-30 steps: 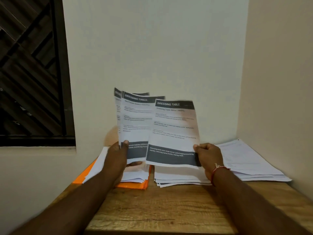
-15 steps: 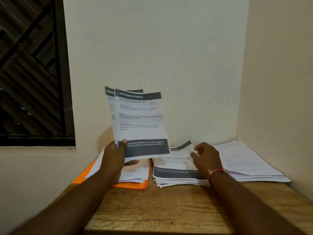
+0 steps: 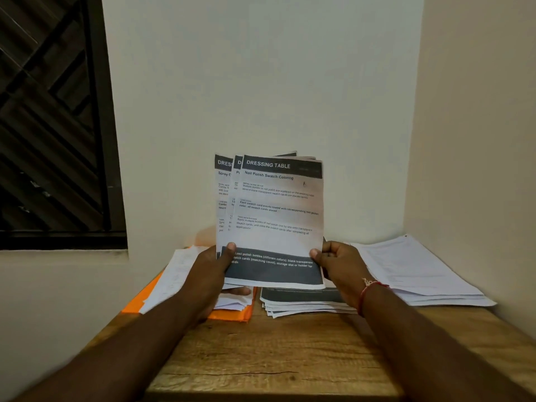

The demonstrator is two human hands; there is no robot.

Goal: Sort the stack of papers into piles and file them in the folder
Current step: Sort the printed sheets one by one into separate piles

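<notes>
I hold a fanned bunch of printed sheets (image 3: 275,216) headed "DRESSING TABLE" upright over the table. My left hand (image 3: 211,274) grips the bunch at its lower left, thumb on the front. My right hand (image 3: 339,265) pinches the lower right corner of the front sheet. Under the left hand lies an orange folder (image 3: 229,314) with white papers (image 3: 171,277) on it. A pile of dark-banded sheets (image 3: 301,303) lies in the middle of the table, partly hidden by the held sheets. A third pile of white papers (image 3: 412,271) lies at the right.
The wooden table (image 3: 275,358) stands in a corner, with walls behind and on the right. A dark window with a slatted pattern (image 3: 49,126) is at the left. Bare wood runs along the table's near edge.
My right hand laid one sheet on the middle pile, then came back up and took the corner of the bunch's front sheet. The left hand moved the bunch to the right.
</notes>
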